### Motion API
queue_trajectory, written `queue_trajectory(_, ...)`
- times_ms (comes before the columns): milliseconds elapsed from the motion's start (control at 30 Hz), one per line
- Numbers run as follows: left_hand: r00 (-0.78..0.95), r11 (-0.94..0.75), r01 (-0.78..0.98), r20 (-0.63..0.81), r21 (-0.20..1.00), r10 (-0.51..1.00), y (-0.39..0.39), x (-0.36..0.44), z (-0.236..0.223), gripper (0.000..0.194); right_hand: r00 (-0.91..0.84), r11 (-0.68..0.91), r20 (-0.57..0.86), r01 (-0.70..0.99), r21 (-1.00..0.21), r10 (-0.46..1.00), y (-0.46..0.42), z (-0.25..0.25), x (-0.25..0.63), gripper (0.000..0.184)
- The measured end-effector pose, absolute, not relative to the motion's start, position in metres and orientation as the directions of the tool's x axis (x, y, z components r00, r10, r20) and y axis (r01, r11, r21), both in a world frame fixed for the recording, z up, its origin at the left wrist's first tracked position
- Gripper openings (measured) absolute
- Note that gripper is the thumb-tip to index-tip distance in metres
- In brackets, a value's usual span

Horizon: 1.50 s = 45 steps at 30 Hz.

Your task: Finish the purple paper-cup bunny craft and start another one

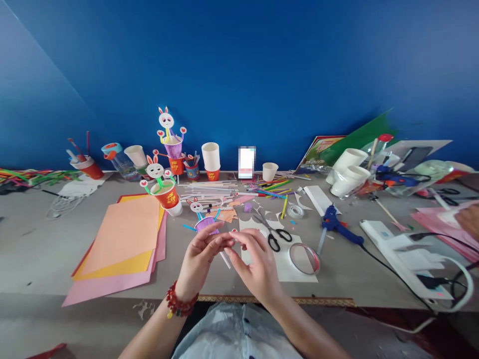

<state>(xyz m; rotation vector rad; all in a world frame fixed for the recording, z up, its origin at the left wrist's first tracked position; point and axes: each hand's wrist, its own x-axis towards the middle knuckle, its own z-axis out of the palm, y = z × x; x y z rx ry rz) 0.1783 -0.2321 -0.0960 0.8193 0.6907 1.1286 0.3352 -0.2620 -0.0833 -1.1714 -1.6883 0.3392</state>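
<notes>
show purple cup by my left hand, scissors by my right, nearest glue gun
Purple cup [204, 227], head view, visible side wall
Scissors [269, 227], head view, near the pivot
Glue gun [346, 232], head view, blue handle

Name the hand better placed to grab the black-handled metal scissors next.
The right hand, probably: it is nearer the black-handled metal scissors, which lie just beyond it, while the left hand would likely reach across it. Whether either hand holds something is unclear.
</notes>
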Motion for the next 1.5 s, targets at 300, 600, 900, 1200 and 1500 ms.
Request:
queue_trajectory(300, 0.370, 0.276, -0.565, -0.060, 0.777, 0.927, -0.233, 0.178, -0.087, 0.041, -0.171, 0.529, 0.643, 0.738, -0.419, 0.747, -0.250, -0.085, 0.338, 0.021)
queue_trajectory(600, 0.320, 0.158, -0.394, -0.026, 0.905, 0.947, -0.225, 0.169, -0.099, 0.043, -0.223, 0.568, 0.602, 0.674, -0.473, 0.767, -0.233, -0.086, 0.322, 0.011)
queue_trajectory(900, 0.215, -0.265, 0.077, 0.243, 0.961, 0.946, -0.225, 0.135, -0.115, 0.021, -0.062, 0.436, 0.459, 0.448, -0.780, 0.886, -0.234, -0.103, 0.324, 0.023)
queue_trajectory(1200, -0.420, -0.380, 0.011, 0.349, 0.925, 0.838, -0.219, 0.095, -0.110, 0.024, -0.034, 0.281, 0.280, 0.176, -0.943, 0.959, -0.235, -0.112, 0.323, 0.033)
queue_trajectory(1500, 0.329, -0.527, 0.190, 0.452, 0.829, 0.829, -0.230, 0.146, -0.107, 0.036, -0.105, -0.038, -0.005, -0.310, -0.950, 0.994, -0.239, -0.115, 0.306, 0.032)
